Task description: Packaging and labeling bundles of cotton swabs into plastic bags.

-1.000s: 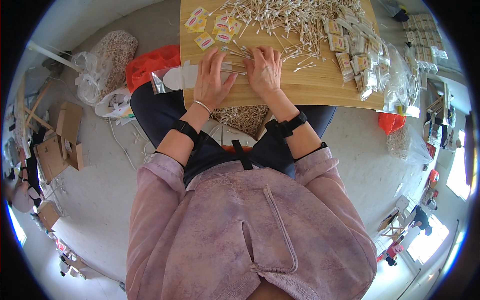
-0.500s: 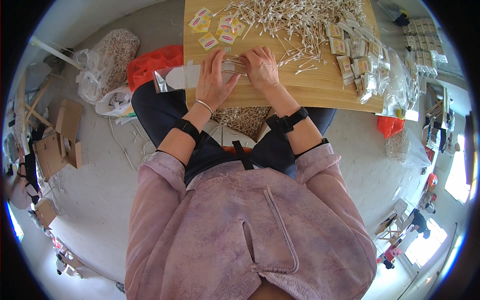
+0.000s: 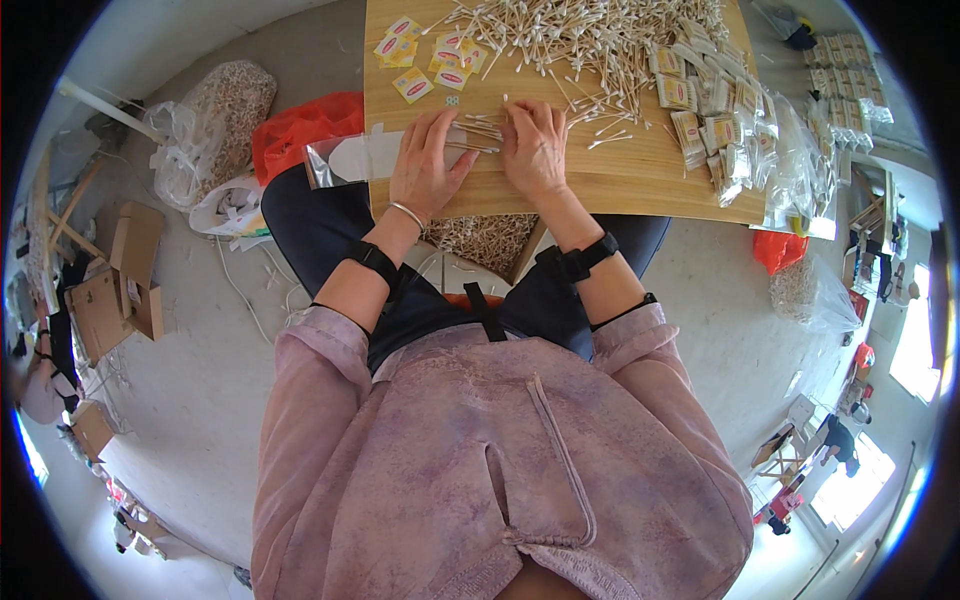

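Observation:
Near the table's front edge, my left hand (image 3: 425, 165) curls over a small bundle of cotton swabs (image 3: 478, 130), whose ends stick out to the right between fingers and thumb. Just right of the bundle, my right hand (image 3: 536, 150) pinches a single cotton swab (image 3: 505, 99); its white tip pokes out beyond the fingertips. The rest of that swab is hidden by the hand. Under and left of my left hand lies a clear plastic bag (image 3: 345, 160) with a white panel, partly over the table edge.
A large heap of loose cotton swabs (image 3: 600, 35) covers the far side of the wooden table (image 3: 620, 185). Yellow-and-white cards (image 3: 412, 84) lie at the far left, packed swab packets (image 3: 690, 125) at the right. A box of swabs (image 3: 485, 243) sits below the table edge, a red bag (image 3: 305, 130) to the left.
My right hand has shifted slightly right, away from the bundle, and a swab tip now shows at its fingers. My left hand stays nearly in place with the bundle.

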Demonstrator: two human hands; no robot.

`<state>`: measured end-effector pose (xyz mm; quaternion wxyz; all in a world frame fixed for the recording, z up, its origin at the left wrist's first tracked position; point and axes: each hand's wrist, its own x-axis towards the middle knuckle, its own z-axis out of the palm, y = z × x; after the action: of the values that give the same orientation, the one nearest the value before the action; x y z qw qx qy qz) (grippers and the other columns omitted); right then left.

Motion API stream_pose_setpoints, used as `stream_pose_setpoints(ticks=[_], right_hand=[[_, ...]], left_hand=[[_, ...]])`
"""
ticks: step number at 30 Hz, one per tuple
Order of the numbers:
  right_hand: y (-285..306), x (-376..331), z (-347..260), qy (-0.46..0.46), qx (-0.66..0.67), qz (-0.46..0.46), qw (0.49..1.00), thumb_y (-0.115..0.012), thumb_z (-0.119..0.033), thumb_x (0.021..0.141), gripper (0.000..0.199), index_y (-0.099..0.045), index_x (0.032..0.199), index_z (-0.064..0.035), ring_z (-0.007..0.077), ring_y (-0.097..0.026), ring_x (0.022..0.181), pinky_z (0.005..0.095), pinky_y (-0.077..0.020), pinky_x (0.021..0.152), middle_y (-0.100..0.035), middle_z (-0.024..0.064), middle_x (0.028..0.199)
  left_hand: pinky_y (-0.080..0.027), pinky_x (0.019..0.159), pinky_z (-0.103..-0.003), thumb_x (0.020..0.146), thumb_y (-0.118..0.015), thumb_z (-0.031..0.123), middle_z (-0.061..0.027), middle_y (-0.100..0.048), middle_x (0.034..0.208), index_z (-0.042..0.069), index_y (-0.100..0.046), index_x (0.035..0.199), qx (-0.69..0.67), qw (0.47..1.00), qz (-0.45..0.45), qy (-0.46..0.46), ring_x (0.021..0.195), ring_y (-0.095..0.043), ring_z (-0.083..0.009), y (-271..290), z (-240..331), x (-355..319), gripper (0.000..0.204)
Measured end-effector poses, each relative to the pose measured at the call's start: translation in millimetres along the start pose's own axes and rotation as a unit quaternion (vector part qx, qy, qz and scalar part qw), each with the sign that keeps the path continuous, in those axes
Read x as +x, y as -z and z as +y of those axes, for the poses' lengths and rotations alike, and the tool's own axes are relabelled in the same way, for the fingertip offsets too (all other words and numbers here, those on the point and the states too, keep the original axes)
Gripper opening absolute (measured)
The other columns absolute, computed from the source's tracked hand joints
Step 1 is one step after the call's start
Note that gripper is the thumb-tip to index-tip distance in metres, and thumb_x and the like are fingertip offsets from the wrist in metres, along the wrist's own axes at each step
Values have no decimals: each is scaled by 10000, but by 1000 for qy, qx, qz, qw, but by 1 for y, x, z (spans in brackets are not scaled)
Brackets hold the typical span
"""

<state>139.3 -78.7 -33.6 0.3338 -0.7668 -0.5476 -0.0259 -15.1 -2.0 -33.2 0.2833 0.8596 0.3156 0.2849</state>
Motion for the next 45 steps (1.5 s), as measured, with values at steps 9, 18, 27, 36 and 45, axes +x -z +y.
stream_pose_setpoints(ticks=[9,18,27,36,45], right_hand=[[-12,0,-17,37,80,-98,991,-642,-68,752,245,-676,985,-134,261,-524,1005,407,-388,840,-622,-3,1053],[-13,9,-3,17,47,-35,998,-665,-131,775,126,-698,895,-148,252,-534,942,398,-407,799,-613,13,907],[-1,35,6,-93,161,-39,982,-647,-132,786,96,-702,863,-115,312,-551,847,398,-445,811,-636,74,824],[-2,23,19,-6,-15,-5,1000,-674,-150,769,112,-718,871,-142,279,-525,954,412,-414,842,-607,43,950],[-6,7,-15,33,58,-119,991,-654,-89,777,168,-709,927,-144,273,-542,930,397,-425,825,-609,45,931]], left_hand=[[-400,999,-416,706,-754,153,-173,-479,1293,39,-417,1323,2,999,33,-12,1179,-465,-360,-1,0,-1,712],[-395,1009,-409,720,-753,174,-163,-493,1287,24,-437,1300,23,999,8,-25,1186,-467,-351,-4,-6,0,677],[-420,983,-412,728,-763,211,-162,-491,1292,58,-398,1340,18,999,27,-7,1175,-474,-355,-4,-2,-1,729],[-403,998,-417,720,-764,202,-169,-480,1293,44,-386,1336,10,1000,28,-1,1186,-462,-353,-3,0,-1,739],[-390,1008,-412,687,-780,158,-163,-484,1277,29,-393,1321,2,1000,27,-5,1185,-461,-343,-2,-1,-1,753]])
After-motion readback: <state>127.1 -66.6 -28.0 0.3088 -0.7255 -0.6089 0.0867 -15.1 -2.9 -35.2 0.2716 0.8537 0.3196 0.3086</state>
